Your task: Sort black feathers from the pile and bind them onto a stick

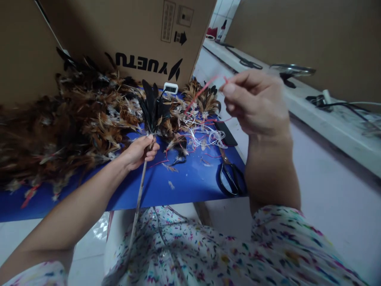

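My left hand (143,152) is closed around a thin stick (139,194), just below a tuft of dark feathers (151,105) at its top. The stick slants down past the table edge toward my lap. Raised on the right, my right hand (253,97) pinches a red string (205,89) between thumb and fingers. The string hangs down to the left, partly blurred. Below it lies a tangle of white and red strings (205,133). Black-handled scissors (230,178) rest near the table's right edge, below my right hand.
Brown feather bundles (98,119) heap over the left of the blue table (190,182). Behind stands a large cardboard box (143,31). A small white display device (170,88) and a dark flat object (226,133) lie on the table. A ledge (327,119) with glasses and cables runs along the right.
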Demonstrator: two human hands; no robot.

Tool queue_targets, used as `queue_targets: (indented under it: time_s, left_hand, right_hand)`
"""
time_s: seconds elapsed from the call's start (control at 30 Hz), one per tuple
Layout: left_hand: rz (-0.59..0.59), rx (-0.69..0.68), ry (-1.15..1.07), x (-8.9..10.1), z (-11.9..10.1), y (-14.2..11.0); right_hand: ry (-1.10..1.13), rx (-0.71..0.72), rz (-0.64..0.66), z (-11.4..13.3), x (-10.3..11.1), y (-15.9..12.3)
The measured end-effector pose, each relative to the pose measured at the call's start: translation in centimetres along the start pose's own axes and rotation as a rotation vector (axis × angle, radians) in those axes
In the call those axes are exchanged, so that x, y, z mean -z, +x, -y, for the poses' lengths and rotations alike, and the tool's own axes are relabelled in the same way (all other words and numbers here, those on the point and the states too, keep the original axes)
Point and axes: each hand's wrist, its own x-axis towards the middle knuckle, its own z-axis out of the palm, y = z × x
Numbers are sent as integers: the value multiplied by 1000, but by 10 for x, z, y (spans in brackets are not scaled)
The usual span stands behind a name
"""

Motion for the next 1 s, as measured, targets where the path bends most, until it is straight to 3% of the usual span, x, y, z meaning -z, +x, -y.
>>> queue_targets:
  time_s: [0.17, 0.3, 0.47, 0.57, 0.7, 0.8, 0.9, 1.0]
  left_hand:
    - [-67, 4, 12, -3, 0, 0]
    - [-23, 38, 27, -5, 4, 0]
    - [63, 105, 103, -6, 12, -3]
    - [91, 101, 143, -8, 12, -4]
    - [117, 104, 110, -9, 8, -6]
    - [129, 91, 90, -8, 5, -7]
    - [127, 94, 81, -8, 3, -7]
    - [128, 86, 71, -7, 3, -6]
  right_hand:
    - [-144, -186, 240, -5, -26, -54]
    - [-14, -281, 438, -31, -59, -86]
    - [-18, -312, 392, -68, -83, -96]
    - [-49, -290, 346, -76, -86, -97]
    - [-68, -291, 398, -70, -82, -97]
    - [-134, -246, 409, -67, -66, -86]
    - [-395, -223, 180, -83, -38, -59]
    - [-739, -326, 6, -116, -10, -29]
